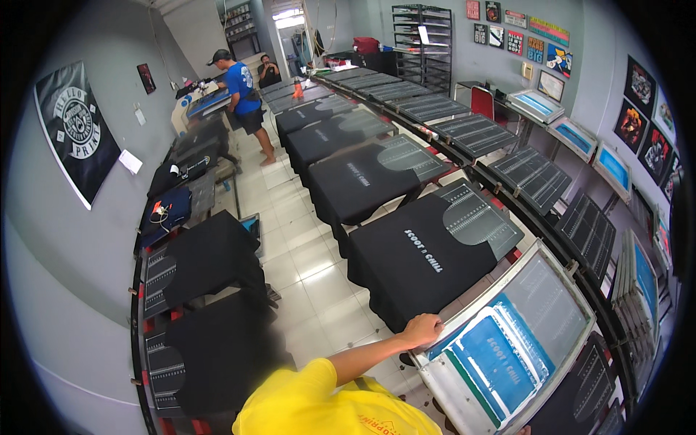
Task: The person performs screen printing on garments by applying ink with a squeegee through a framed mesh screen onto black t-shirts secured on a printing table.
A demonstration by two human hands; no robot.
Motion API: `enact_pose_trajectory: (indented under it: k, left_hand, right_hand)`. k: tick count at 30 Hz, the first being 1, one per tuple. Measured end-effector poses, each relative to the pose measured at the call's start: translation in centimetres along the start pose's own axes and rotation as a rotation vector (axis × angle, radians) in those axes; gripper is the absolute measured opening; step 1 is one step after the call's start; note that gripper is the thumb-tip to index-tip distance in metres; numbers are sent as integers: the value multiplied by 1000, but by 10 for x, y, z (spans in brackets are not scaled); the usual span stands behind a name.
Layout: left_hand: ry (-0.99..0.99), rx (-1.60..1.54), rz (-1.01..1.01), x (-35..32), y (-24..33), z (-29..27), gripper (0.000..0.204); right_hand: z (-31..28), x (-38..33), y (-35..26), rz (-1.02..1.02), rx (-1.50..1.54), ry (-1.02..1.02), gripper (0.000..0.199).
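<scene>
My left hand (423, 330) reaches out from a yellow sleeve and curls over the near left corner of a metal-framed printing screen (435, 370). The screen's mesh is coated blue with a pale lettering stencil and lies flat at the lower right. Just beyond it a black T-shirt (428, 254) with a white chest print is stretched on a board. A small sliver of what looks like my right hand (523, 431) shows at the bottom edge by the screen's near rail; its grip is hidden.
More black shirts on boards (362, 174) run away along the right row, and others (210, 261) line the left wall. A tiled aisle (304, 254) lies between. A person in blue (243, 90) stands far back. Blue screens (612, 167) lean at right.
</scene>
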State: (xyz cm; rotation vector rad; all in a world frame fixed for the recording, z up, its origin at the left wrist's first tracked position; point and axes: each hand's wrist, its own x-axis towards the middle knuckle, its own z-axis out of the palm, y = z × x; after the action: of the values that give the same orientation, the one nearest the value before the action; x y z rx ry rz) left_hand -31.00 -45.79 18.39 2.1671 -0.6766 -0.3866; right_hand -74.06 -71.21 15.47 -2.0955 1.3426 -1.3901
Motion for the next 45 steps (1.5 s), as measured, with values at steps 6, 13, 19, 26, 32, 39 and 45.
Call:
enact_pose_trajectory:
  k: [6, 13, 19, 26, 32, 39, 45]
  left_hand:
    - [-213, -375, 189, -51, 42, -35, 30]
    - [-1240, -291, 54, -114, 43, -6, 41]
    - [-1297, -316, -172, -141, 33, 64, 54]
    - [-1151, -800, -472, -161, 29, 122, 48]
    - [-1069, -741, -183, -159, 13, 140, 51]
    - [-1034, -738, -226, -162, 25, 127, 54]
    - [-1026, -656, -218, -158, 37, 118, 54]
  right_hand:
    - [-7, -1, -83, 98, -105, -324, 33]
    - [-26, -23, -213, -528, -313, -1021, 59]
    - [-14, -16, -200, -575, -379, -1017, 61]
    - [11, -5, -192, -584, -376, -835, 37]
    - [28, 27, -180, -569, -318, -737, 33]
    - [97, 105, -158, -600, -337, -691, 34]
    - [142, 135, -146, -579, -364, -724, 32]
